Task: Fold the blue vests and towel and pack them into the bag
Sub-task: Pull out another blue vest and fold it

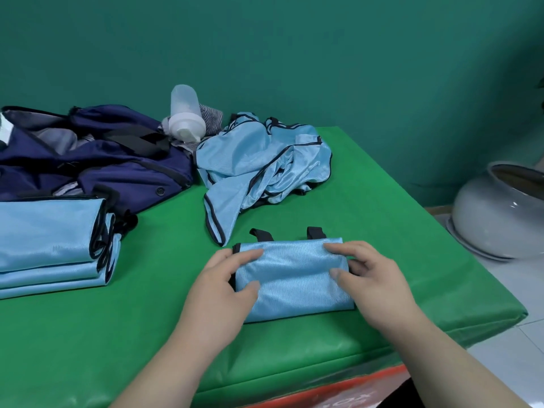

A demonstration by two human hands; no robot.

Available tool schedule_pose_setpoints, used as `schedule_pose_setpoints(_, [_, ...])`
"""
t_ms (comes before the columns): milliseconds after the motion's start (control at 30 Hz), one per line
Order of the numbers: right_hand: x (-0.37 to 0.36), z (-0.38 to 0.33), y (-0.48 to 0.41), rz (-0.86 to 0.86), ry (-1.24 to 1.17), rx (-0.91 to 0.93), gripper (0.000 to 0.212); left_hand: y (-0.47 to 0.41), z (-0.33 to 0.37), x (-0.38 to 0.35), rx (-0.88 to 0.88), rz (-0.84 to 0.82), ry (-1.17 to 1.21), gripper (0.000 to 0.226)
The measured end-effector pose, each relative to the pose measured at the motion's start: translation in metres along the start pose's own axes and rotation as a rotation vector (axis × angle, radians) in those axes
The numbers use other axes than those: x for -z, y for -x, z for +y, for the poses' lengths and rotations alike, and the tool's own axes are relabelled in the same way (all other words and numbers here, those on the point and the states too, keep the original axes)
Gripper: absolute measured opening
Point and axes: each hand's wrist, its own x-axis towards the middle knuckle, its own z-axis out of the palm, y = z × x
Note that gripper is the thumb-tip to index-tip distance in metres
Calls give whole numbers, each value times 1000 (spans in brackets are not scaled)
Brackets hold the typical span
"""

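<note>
The left hand (pixel 226 278) and right hand (pixel 371 281) clasped the ends of a folded vest (pixel 294 278) near centre on the green mat (pixel 382 201); its slick fabric looked liable to slide open if lifted toward the stack (pixel 50 245) at left.

**Legible markings.** No text, number or brand can be read. Pale, blurred marks on the red-orange panel (pixel 347 393) below the front edge of the green padded tabletop (pixel 294 348) resemble lettering but are indecipherable. The small round emblem (pixel 160 190) on the dark navy fabric bag (pixel 117 172) is too small to read.
</note>
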Motion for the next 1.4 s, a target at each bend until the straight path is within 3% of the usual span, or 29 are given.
schedule_pose_setpoints(167, [-5, -7, 0, -48, -276, -37, 46, -2, -2, 21, 31, -25, 269, 50])
schedule_pose_setpoints(467, [-50, -34, 13, -126, -512, -5, 46, 16, -7, 84, 6, 26, 384, 57])
schedule_pose_setpoints(600, [-88, -52, 17, -209, -543, -8, 45, 31, -12, 129, 15, 78, 320, 59])
schedule_pose_setpoints(800, [-165, -95, 12, -286, -437, 45, 46, 35, -22, 212, 64, 184, 233, 62])
schedule_pose_setpoints(1067, [-263, -160, -40, -275, -248, 282, 48, -20, -38, 319, 110, 361, 6, 60])
schedule_pose_setpoints(1167, [-292, -157, -63, -254, -112, 303, 46, -45, -52, 332, 149, 348, -64, 59])
schedule_pose_setpoints(1267, [-315, -130, -71, -294, 78, 265, 45, -55, -79, 330, 259, 234, -232, 62])
schedule_pose_setpoints(1400, [-323, -104, -72, -308, 116, 258, 44, -60, -98, 324, 279, 239, -262, 62])
